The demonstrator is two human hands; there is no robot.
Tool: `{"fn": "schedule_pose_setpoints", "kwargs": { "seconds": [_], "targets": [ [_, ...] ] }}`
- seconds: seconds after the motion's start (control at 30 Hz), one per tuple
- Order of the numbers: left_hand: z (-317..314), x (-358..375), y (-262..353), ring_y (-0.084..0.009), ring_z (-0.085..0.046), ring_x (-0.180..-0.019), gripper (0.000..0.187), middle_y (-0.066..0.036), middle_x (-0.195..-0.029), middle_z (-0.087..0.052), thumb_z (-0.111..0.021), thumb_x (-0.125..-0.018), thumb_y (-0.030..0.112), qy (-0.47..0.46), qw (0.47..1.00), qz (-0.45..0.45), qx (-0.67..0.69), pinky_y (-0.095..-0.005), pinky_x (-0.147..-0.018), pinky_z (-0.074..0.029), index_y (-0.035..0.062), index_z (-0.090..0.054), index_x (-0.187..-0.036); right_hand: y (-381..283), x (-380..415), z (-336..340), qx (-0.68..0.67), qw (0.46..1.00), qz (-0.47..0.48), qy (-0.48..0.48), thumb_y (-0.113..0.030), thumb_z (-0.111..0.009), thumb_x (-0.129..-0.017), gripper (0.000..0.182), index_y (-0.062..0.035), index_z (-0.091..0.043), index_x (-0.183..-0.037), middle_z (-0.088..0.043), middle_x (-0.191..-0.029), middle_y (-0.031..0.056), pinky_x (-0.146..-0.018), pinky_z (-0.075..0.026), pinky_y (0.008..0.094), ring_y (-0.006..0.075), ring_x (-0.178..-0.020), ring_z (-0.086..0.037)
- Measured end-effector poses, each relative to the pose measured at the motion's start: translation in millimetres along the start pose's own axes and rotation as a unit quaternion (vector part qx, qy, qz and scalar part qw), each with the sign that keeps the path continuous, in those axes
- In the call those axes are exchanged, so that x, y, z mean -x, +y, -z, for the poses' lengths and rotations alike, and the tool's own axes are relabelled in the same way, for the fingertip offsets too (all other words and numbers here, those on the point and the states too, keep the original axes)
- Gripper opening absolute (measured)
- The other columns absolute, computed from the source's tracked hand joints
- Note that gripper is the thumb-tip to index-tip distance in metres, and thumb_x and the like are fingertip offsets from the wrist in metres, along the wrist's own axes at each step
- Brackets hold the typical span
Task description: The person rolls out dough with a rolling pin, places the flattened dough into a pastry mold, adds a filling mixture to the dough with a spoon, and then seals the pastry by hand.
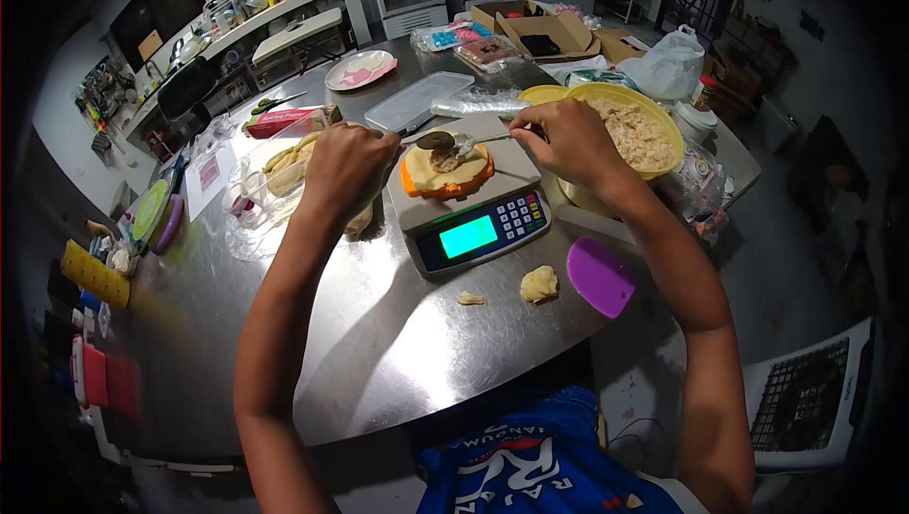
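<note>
Left fingers (377,143) and right fingers (540,116) gripping spoons (436,141); dough (461,173) between them, on scale (418,217).

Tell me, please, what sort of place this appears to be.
Probably a baking kitchen, judging by the digital scale, the dough-like lump in front of it and the red baking paper box.

Here's the orange mould (447,190), flat on the lit scale (511,171), pale dough (471,173) draped over it, and a chunky lump of filling (445,161) sits on top! Dark-bowled spoon (436,140) from the left, shiny spoon (494,137) from the right, both bowls close at the filling!
</note>
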State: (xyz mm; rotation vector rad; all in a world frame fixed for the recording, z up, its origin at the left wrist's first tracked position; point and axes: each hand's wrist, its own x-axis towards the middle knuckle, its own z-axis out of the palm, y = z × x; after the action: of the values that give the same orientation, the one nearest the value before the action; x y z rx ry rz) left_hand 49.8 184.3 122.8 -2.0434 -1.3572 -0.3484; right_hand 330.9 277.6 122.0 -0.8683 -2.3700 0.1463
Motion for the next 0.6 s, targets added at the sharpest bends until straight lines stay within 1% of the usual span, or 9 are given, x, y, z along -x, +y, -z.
{"fn": "schedule_pose_setpoints", "kwargs": {
  "seconds": [0.07,0.2,0.27,0.3,0.4,0.47,0.5,0.57,0.6],
  "targets": [
    [1,0,1,-0.0258,-0.066,-0.059,0.010,-0.010,-0.060,-0.063,-0.066,-0.080,0.014,0.008,1.000,-0.006,-0.002,-0.0393,-0.062,-0.053,0.0100,-0.065,-0.071,2,0,-1,0.017,1.000,0.014,0.011,-0.021,-0.069,-0.086,0.016,-0.0088,-0.076,-0.094,-0.072,-0.081,0.0129,-0.070,-0.053,0.0402,0.0307,-0.076,-0.069],
    [7,-2,-4,-0.0253,-0.066,-0.058,0.014,-0.009,-0.060,-0.063,-0.067,-0.082,0.017,-0.006,1.000,-0.004,-0.018,-0.0398,-0.060,-0.052,0.0103,-0.065,-0.070,-2,2,8,0.059,0.997,0.039,0.029,-0.021,-0.069,-0.087,0.017,-0.0073,-0.076,-0.095,-0.072,-0.083,0.0134,-0.069,-0.052,0.0377,0.0285,-0.072,-0.069],
    [16,-5,-5,-0.0270,-0.065,-0.058,0.018,-0.009,-0.061,-0.063,-0.069,-0.083,0.020,0.000,0.998,0.052,0.024,-0.0405,-0.058,-0.051,0.0104,-0.064,-0.069,-2,4,12,0.049,0.996,0.034,0.062,-0.022,-0.070,-0.087,0.018,-0.0066,-0.075,-0.095,-0.073,-0.083,0.0124,-0.067,-0.052,0.0365,0.0273,-0.070,-0.069],
    [18,-6,-7,-0.0270,-0.065,-0.058,0.018,-0.009,-0.061,-0.063,-0.069,-0.083,0.020,-0.001,0.998,0.051,0.024,-0.0405,-0.058,-0.051,0.0104,-0.064,-0.069,-1,5,16,0.049,0.996,0.033,0.062,-0.022,-0.070,-0.087,0.018,-0.0066,-0.075,-0.095,-0.073,-0.083,0.0124,-0.067,-0.052,0.0365,0.0273,-0.070,-0.069],
    [26,-7,-18,-0.0257,-0.065,-0.057,0.018,-0.007,-0.068,-0.068,-0.075,-0.082,0.026,0.047,0.997,0.056,-0.005,-0.0377,-0.056,-0.050,0.0105,-0.070,-0.074,8,11,27,0.045,0.997,0.009,0.069,-0.024,-0.069,-0.087,0.018,-0.0079,-0.074,-0.093,-0.072,-0.080,0.0115,-0.068,-0.053,0.0399,0.0306,-0.073,-0.068],
    [32,-8,-18,-0.0255,-0.065,-0.057,0.018,-0.007,-0.067,-0.068,-0.075,-0.082,0.026,0.055,0.996,0.064,0.000,-0.0373,-0.055,-0.050,0.0107,-0.070,-0.074,19,15,36,-0.006,0.995,-0.017,0.096,-0.020,-0.068,-0.087,0.017,-0.0054,-0.074,-0.095,-0.072,-0.079,0.0124,-0.066,-0.053,0.0360,0.0278,-0.069,-0.069],
    [35,-9,-17,-0.0252,-0.065,-0.057,0.018,-0.007,-0.067,-0.068,-0.075,-0.083,0.026,0.064,0.995,0.072,0.005,-0.0369,-0.055,-0.049,0.0108,-0.071,-0.074,21,19,42,-0.007,0.995,-0.017,0.096,-0.020,-0.068,-0.087,0.017,-0.0054,-0.074,-0.095,-0.072,-0.079,0.0124,-0.066,-0.053,0.0360,0.0278,-0.069,-0.069],
    [36,-11,-17,-0.0250,-0.065,-0.056,0.017,-0.006,-0.063,-0.067,-0.075,-0.083,0.026,0.076,0.994,0.077,0.013,-0.0365,-0.054,-0.049,0.0115,-0.071,-0.074,26,28,56,-0.068,0.988,-0.020,0.135,-0.017,-0.068,-0.088,0.017,-0.0036,-0.074,-0.096,-0.071,-0.077,0.0137,-0.065,-0.053,0.0313,0.0227,-0.066,-0.069],
    [36,-13,-17,-0.0249,-0.065,-0.055,0.017,-0.006,-0.062,-0.066,-0.075,-0.083,0.026,0.079,0.993,0.086,0.022,-0.0366,-0.054,-0.048,0.0119,-0.072,-0.074,35,33,63,-0.059,0.989,-0.050,0.129,-0.012,-0.068,-0.088,0.016,0.0002,-0.073,-0.097,-0.072,-0.078,0.0143,-0.067,-0.052,0.0281,0.0175,-0.070,-0.069]
  ]
}}
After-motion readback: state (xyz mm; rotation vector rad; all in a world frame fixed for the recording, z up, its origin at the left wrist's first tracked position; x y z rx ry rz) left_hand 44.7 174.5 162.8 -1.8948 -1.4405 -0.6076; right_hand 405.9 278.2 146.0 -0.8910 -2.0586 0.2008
